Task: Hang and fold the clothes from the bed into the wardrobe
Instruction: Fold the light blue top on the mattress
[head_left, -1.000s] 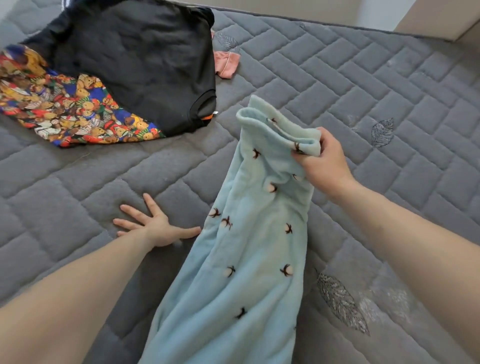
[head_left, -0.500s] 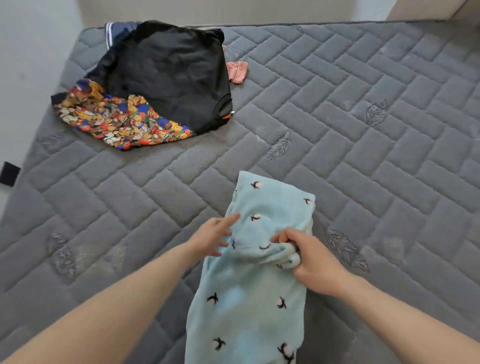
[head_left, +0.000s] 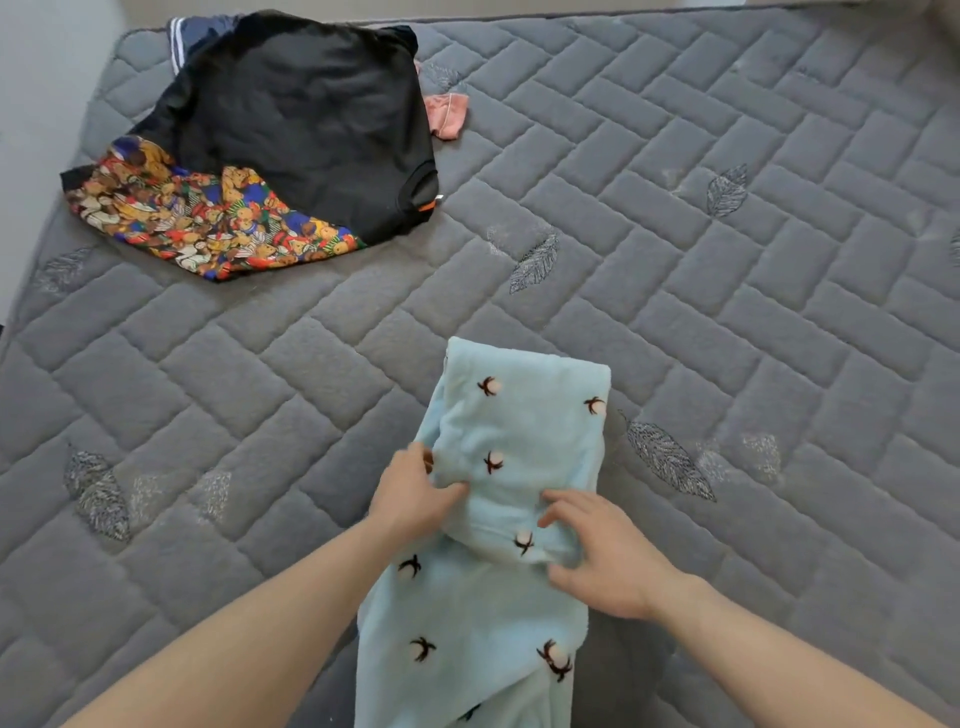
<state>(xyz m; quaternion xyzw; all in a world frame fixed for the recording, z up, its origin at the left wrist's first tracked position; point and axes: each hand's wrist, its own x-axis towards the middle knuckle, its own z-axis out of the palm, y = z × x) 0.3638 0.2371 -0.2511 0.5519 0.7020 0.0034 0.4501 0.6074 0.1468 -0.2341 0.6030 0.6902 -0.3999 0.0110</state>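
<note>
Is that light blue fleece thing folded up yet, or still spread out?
Partly folded: the blue fleece garment has its top end doubled back over itself; the rest trails out of view.

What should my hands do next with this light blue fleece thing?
Probably fold it over once more. Both the left hand and right hand rest at the edge of the first fold, and the light blue garment still trails long toward you.
</note>
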